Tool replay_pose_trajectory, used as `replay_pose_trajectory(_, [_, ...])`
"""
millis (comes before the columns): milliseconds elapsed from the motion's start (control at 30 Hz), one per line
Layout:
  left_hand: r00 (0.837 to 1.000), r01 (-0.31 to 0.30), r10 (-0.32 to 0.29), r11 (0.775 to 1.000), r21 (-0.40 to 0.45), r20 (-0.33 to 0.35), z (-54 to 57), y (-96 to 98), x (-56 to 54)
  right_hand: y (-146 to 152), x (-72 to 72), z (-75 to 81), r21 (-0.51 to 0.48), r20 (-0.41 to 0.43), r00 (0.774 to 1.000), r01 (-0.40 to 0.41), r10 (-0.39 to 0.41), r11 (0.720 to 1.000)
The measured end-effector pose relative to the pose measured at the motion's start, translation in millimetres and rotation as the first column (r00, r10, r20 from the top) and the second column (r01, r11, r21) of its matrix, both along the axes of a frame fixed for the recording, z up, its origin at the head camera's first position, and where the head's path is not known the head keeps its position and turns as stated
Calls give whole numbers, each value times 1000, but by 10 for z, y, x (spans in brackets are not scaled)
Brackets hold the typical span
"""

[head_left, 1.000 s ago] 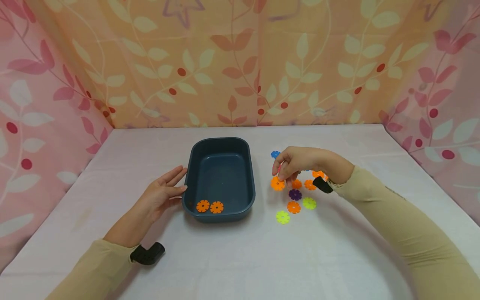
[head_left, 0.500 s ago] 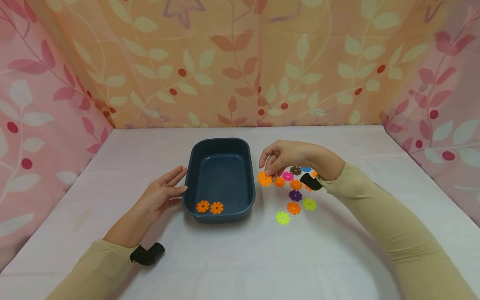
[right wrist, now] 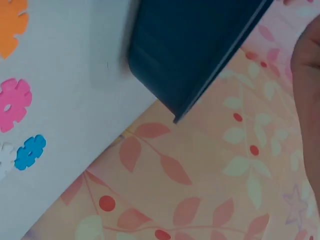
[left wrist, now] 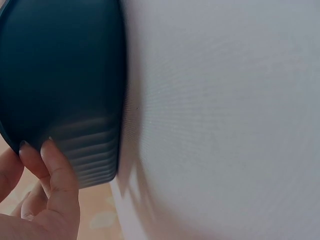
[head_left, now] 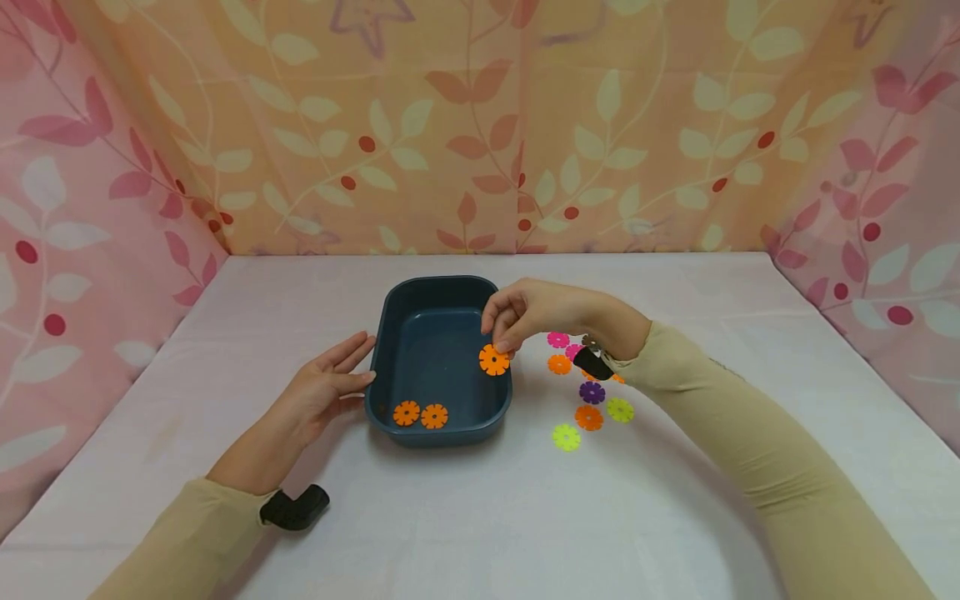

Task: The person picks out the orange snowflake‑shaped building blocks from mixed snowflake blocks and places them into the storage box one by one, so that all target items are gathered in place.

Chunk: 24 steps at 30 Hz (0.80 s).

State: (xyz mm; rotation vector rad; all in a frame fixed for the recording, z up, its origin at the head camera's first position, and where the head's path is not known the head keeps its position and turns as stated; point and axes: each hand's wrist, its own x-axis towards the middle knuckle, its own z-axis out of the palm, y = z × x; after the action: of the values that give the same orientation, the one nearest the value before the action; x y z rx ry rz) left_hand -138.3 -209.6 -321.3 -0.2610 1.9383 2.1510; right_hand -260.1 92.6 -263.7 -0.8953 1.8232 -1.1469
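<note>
My right hand (head_left: 536, 315) pinches an orange notched plastic disc (head_left: 493, 360) between thumb and fingertips, over the right rim of a dark blue rectangular tub (head_left: 442, 435). Two more orange discs (head_left: 407, 412) lie on the tub's floor at its near end. With fairly straight fingers, my left hand (head_left: 324, 385) touches the tub's left side. In the left wrist view, fingertips (left wrist: 55, 155) rest against the tub's outer wall (left wrist: 65, 75). The right wrist view shows only part of the right hand (right wrist: 307, 100) at its edge, so the pinched disc is hidden there.
Right of the tub lie several loose discs, among them a purple one (head_left: 592, 392), a yellow-green one (head_left: 566, 437) and a pink one (head_left: 558, 340). The right forearm covers part of this group. A blue disc (right wrist: 30, 152) shows in the right wrist view. Patterned curtains (head_left: 480, 167) bound the white table.
My right hand has carried the orange disc leftward from the loose discs to above the tub's right rim. The left hand and the tub have stayed in place.
</note>
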Motion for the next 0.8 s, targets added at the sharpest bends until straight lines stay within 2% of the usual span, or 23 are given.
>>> replay_pose_trajectory(300, [1000, -4, 4, 1000, -4, 5, 12, 3, -2, -262, -68, -156, -3, -11, 995, -98, 98, 995])
replay_pose_trajectory(533, [1000, 8, -8, 1000, -7, 3, 2, -4, -6, -472, -102, -289, 35, 20, 977, -212, 211, 977])
replay_pose_trajectory(800, [1000, 0, 0, 1000, -9, 3, -1, -2, -4, -616, -134, -360, 109, 58, 965, -260, 255, 959])
